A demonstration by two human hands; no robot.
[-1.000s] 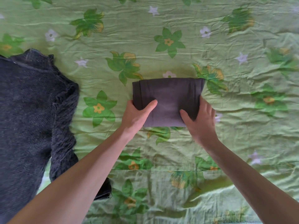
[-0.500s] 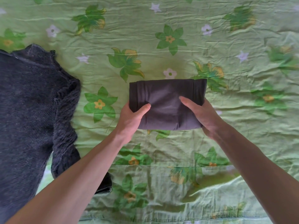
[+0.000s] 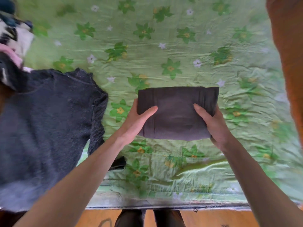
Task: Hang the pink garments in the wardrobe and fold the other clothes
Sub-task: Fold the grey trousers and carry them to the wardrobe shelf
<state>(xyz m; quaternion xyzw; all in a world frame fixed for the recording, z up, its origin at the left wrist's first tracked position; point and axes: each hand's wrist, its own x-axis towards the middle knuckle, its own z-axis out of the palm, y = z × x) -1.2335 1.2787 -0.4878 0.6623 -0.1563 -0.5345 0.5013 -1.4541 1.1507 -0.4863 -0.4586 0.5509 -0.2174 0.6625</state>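
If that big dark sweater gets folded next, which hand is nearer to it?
The left hand, probably. The sweater lies on the bed just beyond it; the right hand grips the folded cloth's far side.

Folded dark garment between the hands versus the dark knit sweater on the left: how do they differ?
The folded dark garment is a compact rectangle; the knit sweater lies spread out, unfolded. The folded garment's fabric looks smooth and brownish-grey; the sweater's is fuzzy and bluish-charcoal. The left hand and right hand grip the folded garment; nothing touches the sweater. Both are dark, over the green floral bedsheet.
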